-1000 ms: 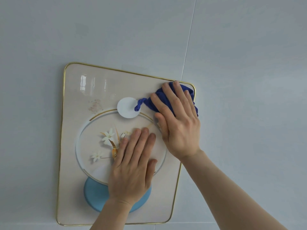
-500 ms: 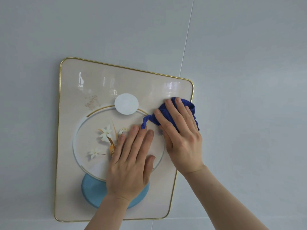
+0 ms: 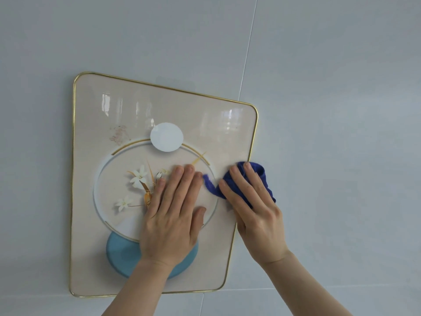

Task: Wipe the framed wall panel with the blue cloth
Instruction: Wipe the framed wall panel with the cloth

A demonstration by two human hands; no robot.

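The framed wall panel (image 3: pixel 159 106) hangs on a pale grey tiled wall (image 3: pixel 330 87), seen at a slant so that its top edge runs down toward the right. A thin gold frame (image 3: pixel 74 156) with rounded corners runs all round the cream, glossy face. The blue cloth (image 3: pixel 259 176) is bunched against the panel's right edge, about halfway down, part of it over the gold rim and the wall beside it; a twisted tail of cloth trails left toward the printed ring.

The right hand (image 3: pixel 257 215) presses the cloth flat to the surface, fingers spread over it, the palm covering the frame's right side. Whether the fingers pinch the fabric or merely pin it cannot be told. The left hand (image 3: pixel 173 215) lies open and flat on the middle of the panel, holding nothing, its fingertips just beside the cloth's tail.

Above both hands the upper half of the panel is bare, with window glare across it, a white disc (image 3: pixel 166 137) near the centre and a faint brownish smudge (image 3: pixel 118 133) to the disc's left. The left strip beside the white flowers (image 3: pixel 139 176) is also uncovered. The left forearm crosses the light blue shape (image 3: pixel 120 256) and the bottom rim. Grout lines (image 3: pixel 248 53) cut the wall above and below the panel.
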